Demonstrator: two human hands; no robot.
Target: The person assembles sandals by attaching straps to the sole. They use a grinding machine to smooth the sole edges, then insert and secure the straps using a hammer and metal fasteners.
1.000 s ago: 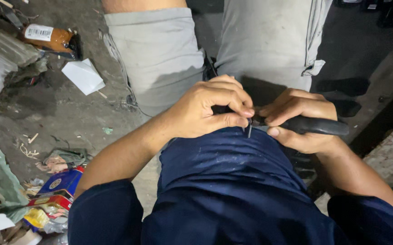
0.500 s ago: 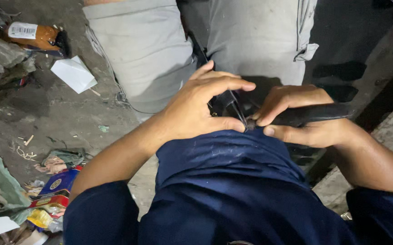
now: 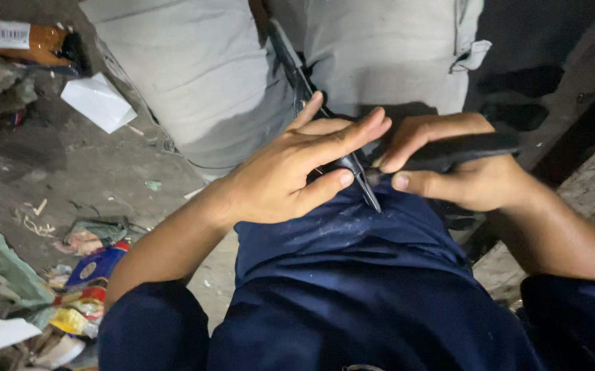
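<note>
Head view: the left hand (image 3: 290, 175) pinches a thin dark strip (image 3: 311, 103) over the knee (image 3: 352, 233). The strip runs from the knee up and away. The right hand (image 3: 455, 172) clenches a black tool (image 3: 459, 150) just right of it.

The left forearm comes in from the lower left, bare below a dark blue sleeve, wrist nearly straight. The left hand (image 3: 290, 172) lies palm down, its fingers stretched towards the right, index and middle extended, thumb tucked beneath them and pressing in a light grip. The right forearm enters from the lower right, wrist bent inward. The right hand (image 3: 459, 172) is curled closed, fingers wrapped over, thumb below, its fingertips just beside those of the left hand.
</note>
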